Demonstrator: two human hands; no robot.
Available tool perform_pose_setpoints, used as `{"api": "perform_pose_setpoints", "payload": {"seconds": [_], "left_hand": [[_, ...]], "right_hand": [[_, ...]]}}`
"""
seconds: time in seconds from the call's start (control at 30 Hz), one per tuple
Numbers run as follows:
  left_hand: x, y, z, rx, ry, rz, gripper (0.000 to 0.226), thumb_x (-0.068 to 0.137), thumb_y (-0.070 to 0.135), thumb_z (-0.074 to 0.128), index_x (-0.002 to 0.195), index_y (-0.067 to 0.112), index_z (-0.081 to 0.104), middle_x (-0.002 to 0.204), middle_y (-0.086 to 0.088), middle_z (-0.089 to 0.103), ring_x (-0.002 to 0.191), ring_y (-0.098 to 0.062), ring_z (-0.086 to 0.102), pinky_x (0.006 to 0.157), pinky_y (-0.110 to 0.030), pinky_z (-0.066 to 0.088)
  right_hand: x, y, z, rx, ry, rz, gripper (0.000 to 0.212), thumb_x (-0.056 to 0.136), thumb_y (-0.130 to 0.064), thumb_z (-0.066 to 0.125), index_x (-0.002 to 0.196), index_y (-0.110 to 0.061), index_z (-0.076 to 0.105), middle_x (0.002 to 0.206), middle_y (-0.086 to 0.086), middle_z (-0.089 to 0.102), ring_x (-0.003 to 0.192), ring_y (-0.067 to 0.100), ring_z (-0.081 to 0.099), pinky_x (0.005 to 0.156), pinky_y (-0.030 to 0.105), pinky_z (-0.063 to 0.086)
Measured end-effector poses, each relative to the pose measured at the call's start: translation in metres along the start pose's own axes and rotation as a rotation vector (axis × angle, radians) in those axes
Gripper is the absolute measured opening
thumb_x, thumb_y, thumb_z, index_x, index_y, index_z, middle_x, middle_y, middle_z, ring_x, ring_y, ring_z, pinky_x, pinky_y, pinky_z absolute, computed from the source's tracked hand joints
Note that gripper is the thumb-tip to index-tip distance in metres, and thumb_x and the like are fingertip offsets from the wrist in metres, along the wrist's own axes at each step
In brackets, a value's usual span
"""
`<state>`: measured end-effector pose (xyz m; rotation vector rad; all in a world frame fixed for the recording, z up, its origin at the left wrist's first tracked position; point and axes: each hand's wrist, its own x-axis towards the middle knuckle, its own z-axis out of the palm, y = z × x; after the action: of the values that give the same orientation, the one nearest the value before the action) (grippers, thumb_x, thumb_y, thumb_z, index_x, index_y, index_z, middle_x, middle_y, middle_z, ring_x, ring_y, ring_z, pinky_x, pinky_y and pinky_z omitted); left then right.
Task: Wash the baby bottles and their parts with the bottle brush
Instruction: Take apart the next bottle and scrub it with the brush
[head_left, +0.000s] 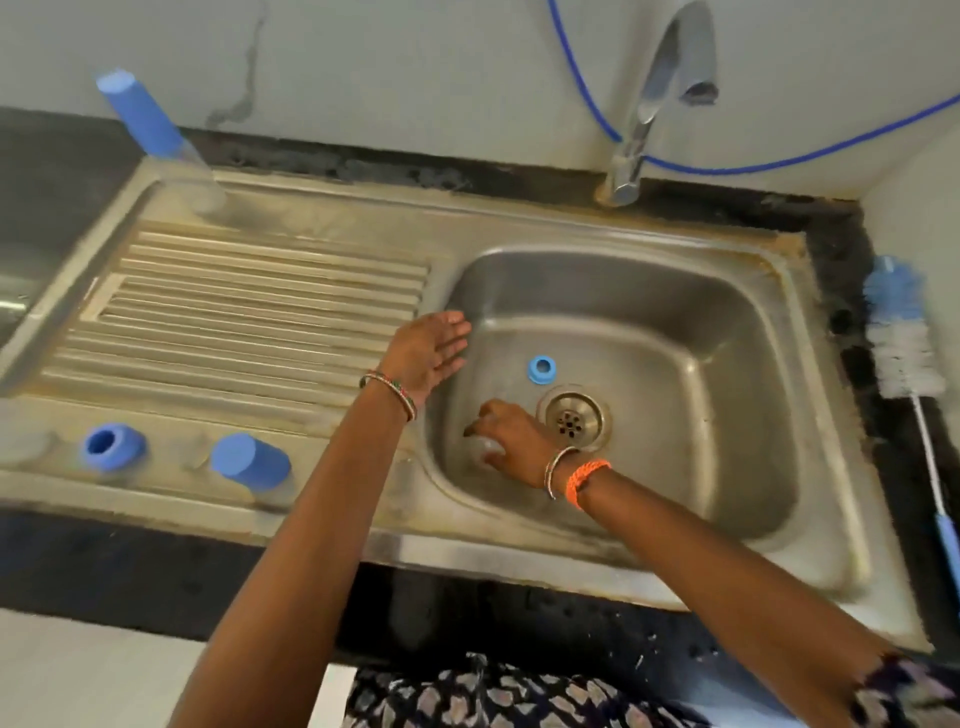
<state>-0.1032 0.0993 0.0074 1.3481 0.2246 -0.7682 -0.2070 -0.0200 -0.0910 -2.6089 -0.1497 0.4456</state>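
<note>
Down in the sink basin (701, 332), the right hand (511, 439) curls its fingers on a clear part, too blurred to name, beside the drain (573, 420). Left hand (428, 353) hovers flat, fingers straight, at the basin's edge. Bottle brush (906, 358) lies on the surface at the right.

wall (415, 62): pale, cracked | counter (62, 156): dark stone | floor (78, 675): light | tap (654, 104): chrome

A blue screw ring (542, 370) lies flat in the sink basin (675, 332), just behind the drain. A clear teat (485, 451) lies left of the drain. A bottle brush (906, 358) lies right of the basin.
</note>
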Motion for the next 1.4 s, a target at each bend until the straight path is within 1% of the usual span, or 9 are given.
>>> {"api": "perform_pose_setpoints", "payload": {"seconds": [0.2,0.37,0.47,0.6,0.77,0.93,1.03,1.17,1.4], "left_hand": [[0.015,-0.009,0.009,0.041,0.091,0.027,0.022,0.098,0.004,0.04,0.087,0.013,0.056,0.086,-0.005,0.062,0.078,-0.016,0.059,0.075,-0.024,0.049],[0.034,-0.014,0.028,0.106,0.119,0.051,0.027,0.098,0.002,0.04,0.081,0.016,0.056,0.077,-0.002,0.062,0.067,-0.011,0.06,0.061,-0.017,0.049],[0.05,-0.019,0.033,0.14,0.137,-0.003,0.027,0.098,0.005,0.039,0.08,0.017,0.055,0.069,0.002,0.065,0.061,-0.009,0.061,0.059,-0.021,0.047],[0.066,-0.025,0.035,0.168,0.117,-0.049,0.026,0.099,0.006,0.04,0.081,0.017,0.055,0.057,0.008,0.066,0.052,-0.003,0.062,0.056,-0.021,0.047],[0.071,-0.035,0.053,0.227,0.136,-0.016,0.032,0.095,-0.007,0.034,0.077,0.013,0.051,0.072,-0.006,0.057,0.055,-0.012,0.051,0.045,-0.012,0.041],[0.049,-0.049,0.095,0.077,-0.126,-0.193,0.02,0.102,0.027,0.039,0.102,0.013,0.054,0.086,-0.005,0.062,0.069,-0.016,0.061,0.057,-0.023,0.054],[0.029,-0.058,0.118,-0.042,-0.305,-0.18,0.03,0.103,0.025,0.034,0.106,0.01,0.06,0.081,-0.002,0.073,0.071,-0.01,0.07,0.063,-0.024,0.057],[-0.003,-0.075,0.149,-0.266,-0.457,-0.341,0.037,0.103,0.029,0.033,0.115,0.005,0.057,0.087,-0.008,0.073,0.073,-0.015,0.071,0.06,-0.025,0.057],[-0.03,-0.068,0.209,-0.415,-0.55,-0.482,0.03,0.098,0.028,0.047,0.103,0.0,0.057,0.089,-0.022,0.068,0.079,-0.03,0.068,0.064,-0.03,0.06]], "right_hand": [[-0.001,0.017,0.012,-0.226,-0.123,-0.132,0.064,0.089,-0.031,0.06,0.147,-0.03,0.031,0.153,0.011,0.027,0.132,0.037,0.034,0.099,0.048,0.043],[0.018,0.07,-0.032,0.158,0.454,0.146,0.042,0.09,-0.024,0.05,0.131,-0.013,0.056,0.13,0.012,0.055,0.118,0.032,0.052,0.1,0.037,0.042],[0.045,0.106,-0.041,-0.001,0.194,0.466,0.054,0.089,-0.014,0.054,0.141,-0.022,0.043,0.146,0.011,0.038,0.126,0.036,0.042,0.101,0.039,0.04],[0.066,0.114,-0.027,-0.108,0.012,0.327,0.044,0.09,-0.012,0.051,0.134,-0.019,0.051,0.135,0.016,0.041,0.119,0.038,0.044,0.09,0.04,0.045],[0.057,0.116,-0.058,0.307,0.502,0.406,0.031,0.073,-0.007,0.069,0.104,-0.011,0.067,0.102,0.016,0.059,0.093,0.033,0.061,0.083,0.033,0.048],[-0.009,0.055,-0.096,0.759,0.938,0.276,0.032,0.07,-0.005,0.072,0.09,-0.009,0.047,0.096,0.012,0.053,0.086,0.017,0.058,0.074,0.024,0.054],[-0.049,0.04,-0.088,0.727,0.999,0.339,0.039,0.066,-0.014,0.069,0.095,-0.014,0.043,0.095,0.003,0.052,0.088,0.015,0.057,0.079,0.03,0.053],[-0.104,0.043,-0.092,0.553,1.055,0.443,0.039,0.065,-0.017,0.072,0.095,-0.017,0.047,0.091,-0.013,0.05,0.086,-0.001,0.051,0.076,0.013,0.043],[-0.202,0.107,-0.113,0.237,1.259,0.743,0.027,0.082,-0.014,0.064,0.108,-0.007,0.062,0.103,0.006,0.066,0.095,0.02,0.061,0.086,0.027,0.044]]}}
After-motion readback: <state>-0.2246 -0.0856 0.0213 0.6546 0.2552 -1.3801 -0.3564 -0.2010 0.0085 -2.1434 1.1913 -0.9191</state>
